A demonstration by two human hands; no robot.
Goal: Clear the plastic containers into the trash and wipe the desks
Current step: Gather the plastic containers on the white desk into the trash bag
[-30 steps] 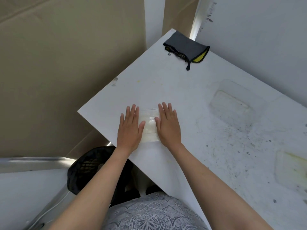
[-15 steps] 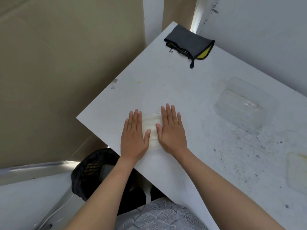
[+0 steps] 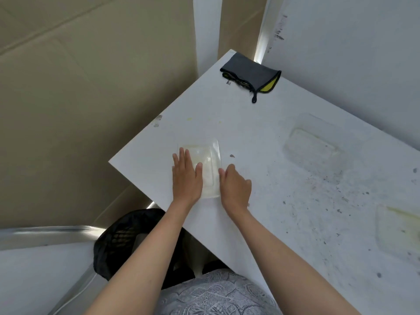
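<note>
- A clear plastic tray (image 3: 205, 164) lies near the tabletop's (image 3: 261, 137) left corner, between both hands.
- Left hand (image 3: 186, 178) lies flat on its left side, fingers straight and together.
- Right hand (image 3: 235, 187) sits at its right rim, fingers curled; whether they grip the rim I cannot tell.
- The tray looks light, thin, flexible and slick; best pinched at the rim.
- 2 more trays (image 3: 316, 146) lie toward the right; the bin (image 3: 118, 244) stands below the near edge.

The tabletop (image 3: 261, 137) is matt white laminate, speckled with dark grime. Three clear plastic containers (image 3: 204, 160) (image 3: 316, 146) (image 3: 397, 230) look thin and glossy, filmed yellowish. The grey cloth (image 3: 250, 72) is soft, lined yellow. The bin (image 3: 122, 242) is black mesh.
</note>
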